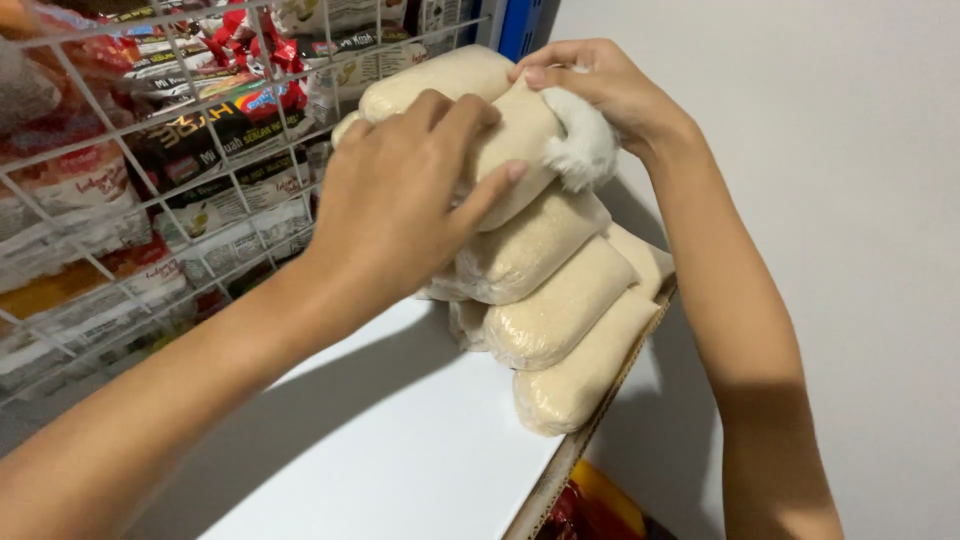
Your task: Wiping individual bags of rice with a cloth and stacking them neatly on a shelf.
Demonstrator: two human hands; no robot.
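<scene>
Your left hand (400,190) lies spread over the near side of the top bag (500,150), a soft clear pouch packed with pale tan grain, fingers curled round its belly. Your right hand (600,85) is clamped on the bag's far end, just above the white bunched neck (585,145) where the plastic is gathered. So both hands are closed on the same bag, one at each end, and it sits at the top of the stack (560,310) of like bags that leans against the white wall (820,250).

The stack rests on a white shelf (400,440), and the lowest bags (575,385) reach right to its front edge. That is the weak spot. The pile is sloped rather than squared, so, as I judge it, any sideways push on the top bag could slide the lower ones toward that edge.

Keep the bag level between your hands and carry its weight mostly in the left palm; the gathered neck looks like the part most likely to give, so hold it lightly and do not hang the weight from it. Press straight down, not outward, and let the grain settle into the hollow between the bags beneath.

Mind the wire basket (150,200) full of coloured packets (220,130) just beside your left wrist; keep your forearm off its mesh.
</scene>
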